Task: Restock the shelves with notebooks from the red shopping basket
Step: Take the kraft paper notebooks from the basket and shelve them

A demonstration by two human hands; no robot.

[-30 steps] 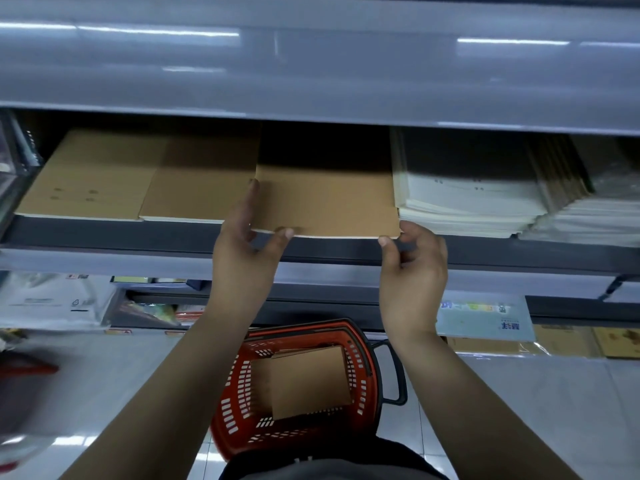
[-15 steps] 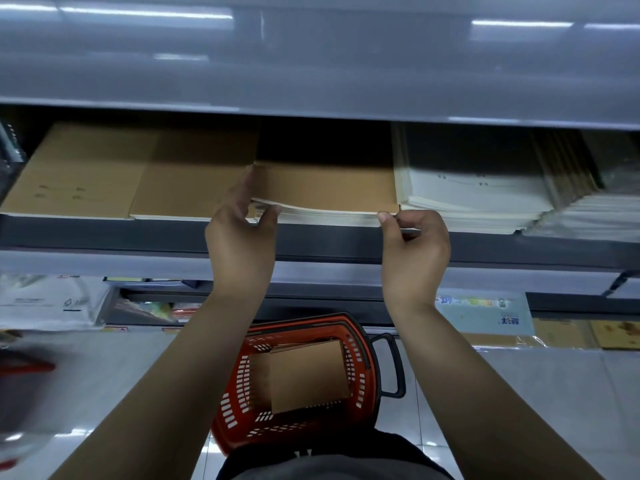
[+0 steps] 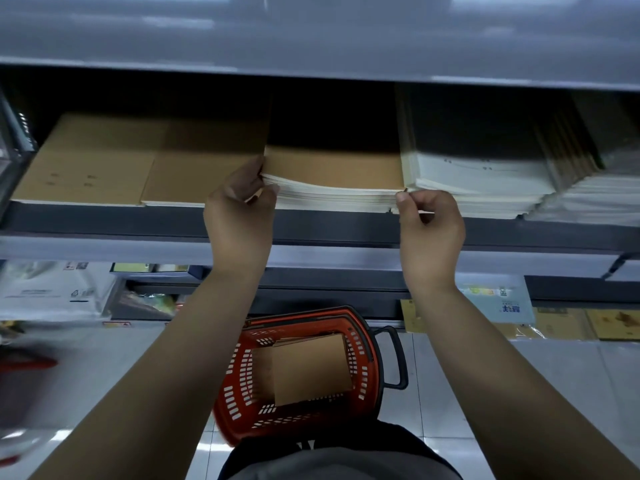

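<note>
A stack of brown-covered notebooks [image 3: 332, 174] lies in the middle slot of the grey shelf [image 3: 329, 226], its white page edges facing me. My left hand [image 3: 239, 209] grips the stack's front left corner, thumb against the page edges. My right hand [image 3: 429, 223] has curled fingers and its thumb presses the stack's front right corner. Below on the floor stands the red shopping basket [image 3: 367, 358] with more brown notebooks [image 3: 308, 368] inside.
Two flat brown notebook piles [image 3: 138, 168] fill the shelf to the left. White-covered books [image 3: 478, 178] and wrapped packs [image 3: 595, 188] lie to the right. A grey shelf board overhangs closely above. Lower shelves hold packaged stationery [image 3: 498, 303].
The notebook stack has gone deeper into the shelf slot and now lies flat, its page edges showing. Both hands followed it forward, staying at its front corners.
</note>
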